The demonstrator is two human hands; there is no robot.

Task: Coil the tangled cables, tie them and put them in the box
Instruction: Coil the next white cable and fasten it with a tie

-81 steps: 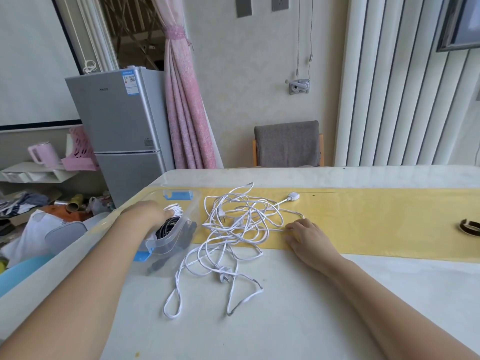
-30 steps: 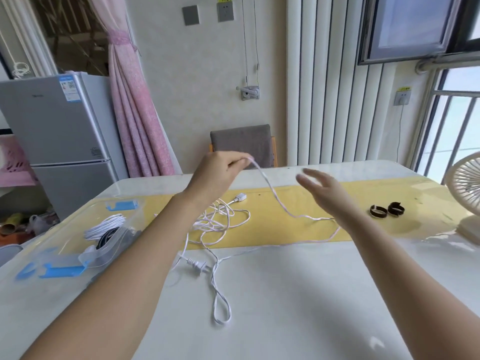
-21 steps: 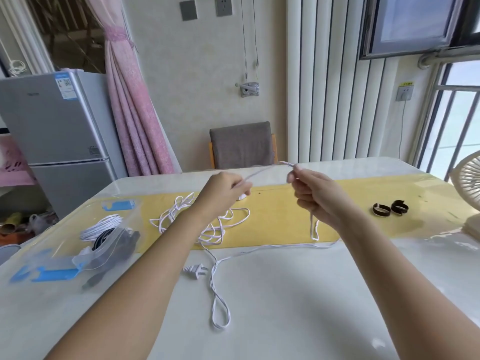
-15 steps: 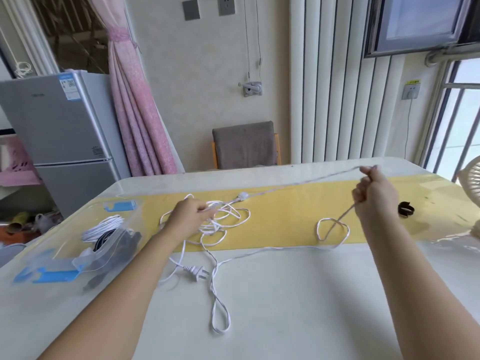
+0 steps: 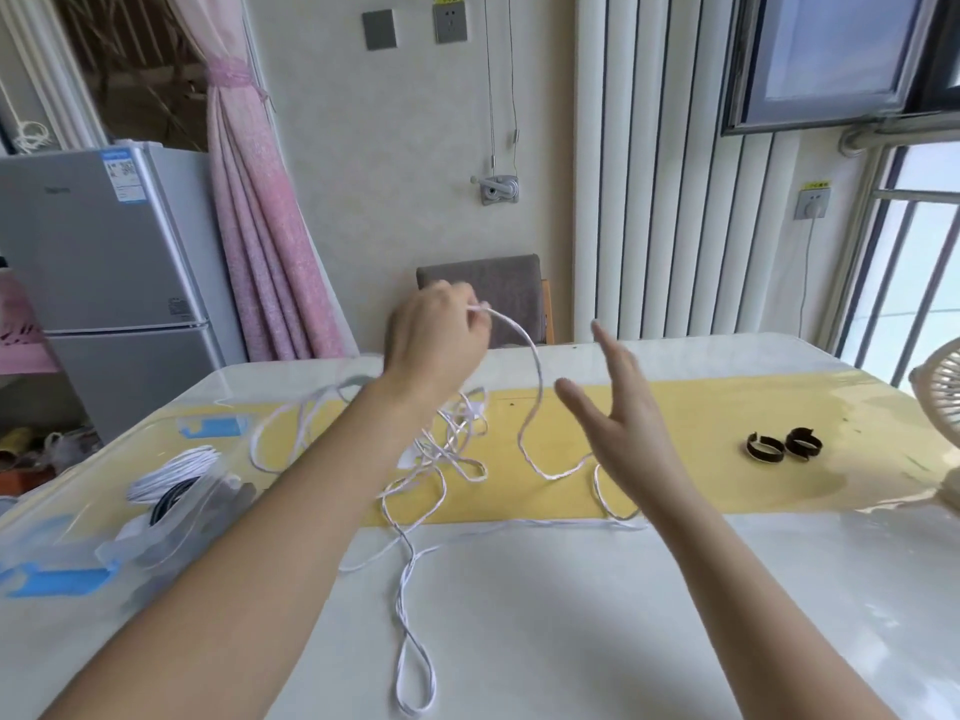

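Since half a second ago the left hand has risen from the tangle on the tabletop and now hangs in the air above it, fingers closed on a strand of the white cable. The right hand, which was pinching the cable out toward the right edge, has let go and come back toward the middle; it is now spread open with the palm turned to the left, holding nothing.

From the left hand's pinch the cable arcs over to the right, drops, and curves down onto the yellow strip just beside the right hand. The rest lies in a loose heap under the left wrist, across the yellow strip near the middle of the tabletop. One long strand runs along the strip's near border to the right, and a narrow loop reaches toward the near edge.

The clear plastic box sits at the left edge of the tabletop, with a coiled white cable and a dark one inside. Two black ties rest on the yellow strip toward the right edge, well apart from the cable. Part of a small fan shows at the right edge.
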